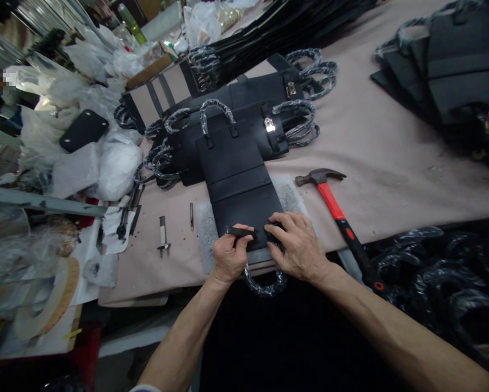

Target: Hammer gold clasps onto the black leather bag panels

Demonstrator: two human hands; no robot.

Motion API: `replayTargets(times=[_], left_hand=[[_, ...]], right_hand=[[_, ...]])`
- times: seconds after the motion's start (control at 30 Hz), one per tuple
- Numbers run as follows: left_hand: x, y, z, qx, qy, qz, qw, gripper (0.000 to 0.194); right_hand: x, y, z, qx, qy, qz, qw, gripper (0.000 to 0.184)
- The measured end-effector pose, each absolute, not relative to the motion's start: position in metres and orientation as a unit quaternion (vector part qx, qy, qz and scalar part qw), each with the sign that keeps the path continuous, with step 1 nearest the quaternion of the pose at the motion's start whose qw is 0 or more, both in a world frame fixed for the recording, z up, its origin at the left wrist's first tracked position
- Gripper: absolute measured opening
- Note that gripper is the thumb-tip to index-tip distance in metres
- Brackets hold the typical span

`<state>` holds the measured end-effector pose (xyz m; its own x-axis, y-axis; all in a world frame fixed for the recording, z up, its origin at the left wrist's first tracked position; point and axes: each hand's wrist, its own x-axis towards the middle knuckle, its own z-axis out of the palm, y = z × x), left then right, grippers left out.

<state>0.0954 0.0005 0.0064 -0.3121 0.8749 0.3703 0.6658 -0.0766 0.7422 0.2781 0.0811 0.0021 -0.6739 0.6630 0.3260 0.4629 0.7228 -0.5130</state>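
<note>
A black leather bag panel (244, 188) lies lengthwise in front of me, over a grey stone-like slab (206, 234). Plastic-wrapped handles are attached at both ends; the near handle (265, 288) hangs past the table edge. My left hand (230, 250) is closed around a narrow dark piece (239, 231), held low over the panel's near end; its exact kind is unclear. With bent fingers and thumb, my right hand (296, 242) grips the panel's near right corner, partly hiding it. To its right rests a claw hammer (332, 204) with a red and black handle.
A small metal pronged tool (163, 235) and a thin metal rod (191, 216) lie on the left of the table (370, 190). Black bags (244, 98) with wrapped handles are piled behind the panel, and more bags (464, 60) at the far right. Plastic bags (117, 169) crowd the left.
</note>
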Motion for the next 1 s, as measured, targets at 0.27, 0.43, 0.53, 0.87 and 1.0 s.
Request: replayTargets(times=[0.27, 0.43, 0.53, 0.87, 1.0], left_hand=[[0.099, 0.003, 0.006, 0.589, 0.663, 0.453, 0.094, 0.011], [0.100, 0.004, 0.005, 0.607, 0.658, 0.438, 0.083, 0.012], [0.099, 0.003, 0.005, 0.629, 0.651, 0.418, 0.072, 0.013], [0.094, 0.004, 0.002, 0.661, 0.617, 0.417, 0.098, 0.015], [0.096, 0.005, 0.001, 0.615, 0.636, 0.451, 0.117, 0.015]], right_hand=[[0.278, 0.081, 0.004, -0.316, -0.894, 0.192, 0.253, 0.030], [0.278, 0.081, 0.003, -0.315, -0.893, 0.194, 0.256, 0.030], [0.277, 0.079, 0.003, -0.315, -0.892, 0.199, 0.255, 0.029], [0.350, 0.111, 0.012, -0.468, -0.813, 0.129, 0.322, 0.035], [0.383, 0.119, 0.003, -0.581, -0.796, 0.119, 0.120, 0.043]])
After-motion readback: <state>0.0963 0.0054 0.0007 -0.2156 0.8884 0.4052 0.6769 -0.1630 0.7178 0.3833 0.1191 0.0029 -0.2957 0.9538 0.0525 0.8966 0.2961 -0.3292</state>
